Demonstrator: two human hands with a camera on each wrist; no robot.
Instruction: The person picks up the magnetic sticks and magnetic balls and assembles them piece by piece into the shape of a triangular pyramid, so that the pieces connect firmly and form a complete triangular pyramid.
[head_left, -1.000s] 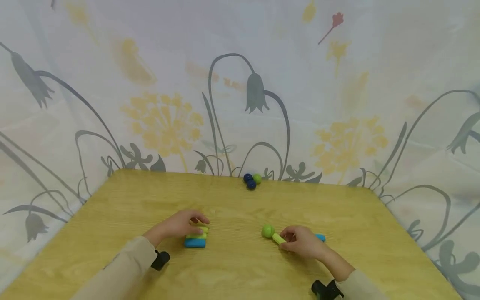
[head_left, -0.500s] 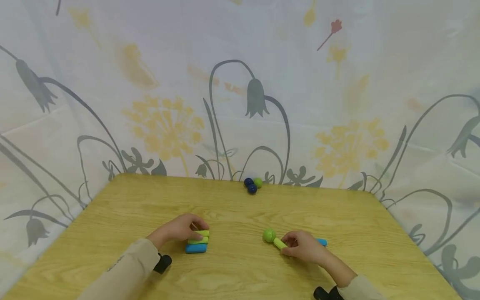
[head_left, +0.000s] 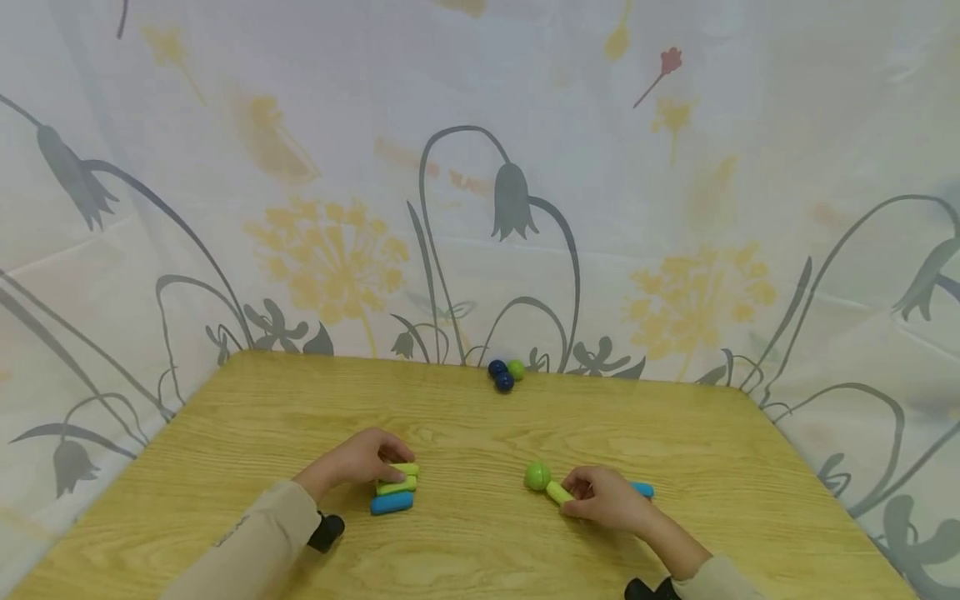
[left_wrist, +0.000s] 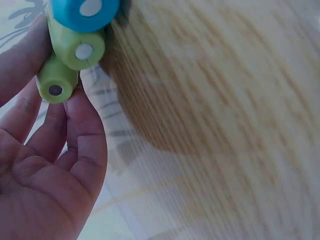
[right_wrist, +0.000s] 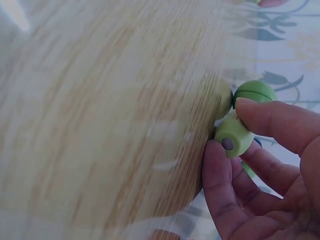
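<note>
The wooden table [head_left: 465, 533] fills the lower half of the head view, backed by a flower-printed curtain [head_left: 480, 167].

Left of centre, the left hand [head_left: 360, 460] has its fingers curled onto a row of three short rods [head_left: 395, 487], two green and one blue, lying side by side and touching. The left wrist view shows a fingertip and thumb pinching the end green rod, apparently to keep the row together.

Right of centre, the right hand [head_left: 603, 498] pinches a green rod [head_left: 558, 492] between thumb and forefinger. A green ball [head_left: 537, 476] sits against the rod's far end, held low on the table, seemingly to steady that joint. A blue rod [head_left: 642, 489] shows just beyond the knuckles; whether the fingers touch it cannot be told.

At the far edge, centre, three small balls [head_left: 505, 373], two dark blue and one green, rest in a touching cluster, well apart from both hands.
</note>
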